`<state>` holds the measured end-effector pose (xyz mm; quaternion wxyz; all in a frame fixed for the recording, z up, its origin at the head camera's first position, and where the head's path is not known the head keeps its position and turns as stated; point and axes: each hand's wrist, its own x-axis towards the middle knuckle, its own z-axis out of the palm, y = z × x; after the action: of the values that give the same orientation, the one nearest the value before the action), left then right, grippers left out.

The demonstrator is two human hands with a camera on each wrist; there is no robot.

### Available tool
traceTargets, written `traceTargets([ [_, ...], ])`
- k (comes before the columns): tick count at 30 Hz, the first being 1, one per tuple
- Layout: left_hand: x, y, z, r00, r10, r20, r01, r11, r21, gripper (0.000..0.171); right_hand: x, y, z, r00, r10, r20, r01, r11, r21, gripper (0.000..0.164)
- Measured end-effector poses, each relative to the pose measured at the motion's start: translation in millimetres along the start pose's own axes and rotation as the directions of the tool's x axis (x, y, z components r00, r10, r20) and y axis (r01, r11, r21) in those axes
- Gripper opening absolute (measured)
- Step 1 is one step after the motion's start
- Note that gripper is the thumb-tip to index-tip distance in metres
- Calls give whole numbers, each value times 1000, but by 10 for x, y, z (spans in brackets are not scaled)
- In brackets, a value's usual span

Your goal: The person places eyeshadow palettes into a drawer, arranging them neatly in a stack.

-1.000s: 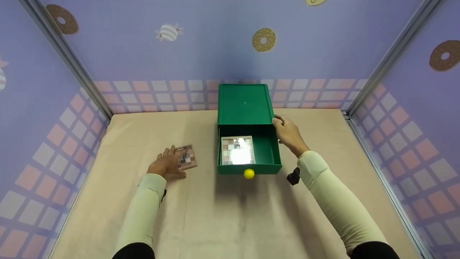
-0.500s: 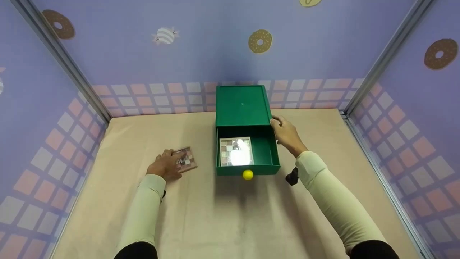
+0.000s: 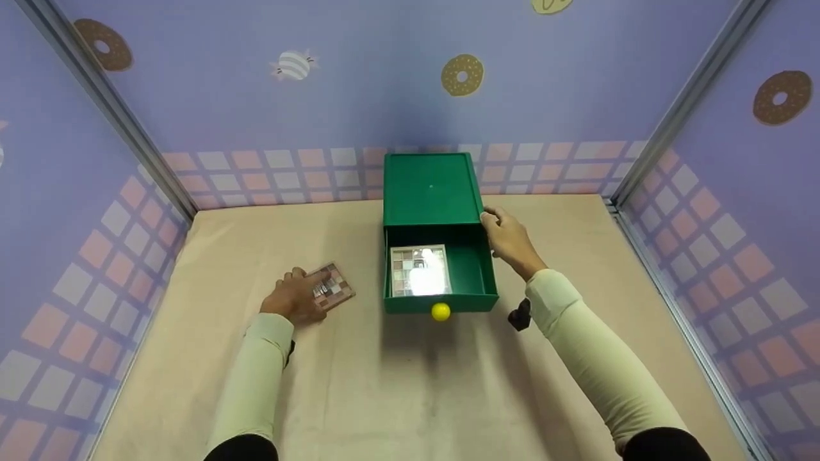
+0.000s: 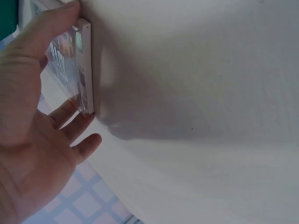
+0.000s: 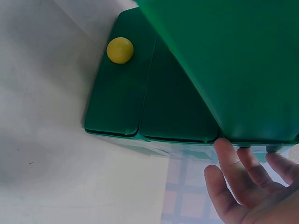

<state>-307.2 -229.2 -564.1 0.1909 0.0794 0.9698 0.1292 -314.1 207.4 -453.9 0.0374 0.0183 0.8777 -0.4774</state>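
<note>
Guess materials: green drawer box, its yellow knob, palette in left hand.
Green drawer box: likely molded plastic, satin; uniform color, rounded edges, soft sheen.
Yellow knob: smooth, semi-gloss, plastic or painted wood; small highlight, no visible grain.
Palette: probably clear glossy plastic cover, see-through in the left wrist view; pale rim, material unclear.

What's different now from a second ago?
The left hand has closed in and now grips the flat checkered case, which has turned slightly counterclockwise in the head view. Nothing was let go. The right hand stays at the side of the green box; its drawer remains open, with the second case inside.
</note>
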Motion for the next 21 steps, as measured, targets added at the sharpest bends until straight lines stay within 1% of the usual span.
traceTargets([
  [3,-21,-10,14,1000,15,-18,-15,1000,-5,92,-2,0,13,1000,1,1,-1,1000,1,59],
  [6,-39,-31,9,999,34,-20,-34,999,-31,93,0,-8,20,1000,0,7,0,1000,5,59],
  [9,-50,-64,-12,998,56,-14,-57,996,-68,96,8,-13,22,1000,-3,9,3,1000,9,58],
  [12,-65,-89,-47,996,88,-28,-90,991,-95,96,12,-7,16,1000,-4,4,4,1000,13,56],
  [16,-129,-90,-119,985,147,-94,-157,983,-99,91,8,14,5,1000,-6,3,5,1000,9,57],
  [21,-263,-68,-248,959,208,-190,-224,972,-68,88,7,4,7,1000,-9,4,9,1000,3,58],
])
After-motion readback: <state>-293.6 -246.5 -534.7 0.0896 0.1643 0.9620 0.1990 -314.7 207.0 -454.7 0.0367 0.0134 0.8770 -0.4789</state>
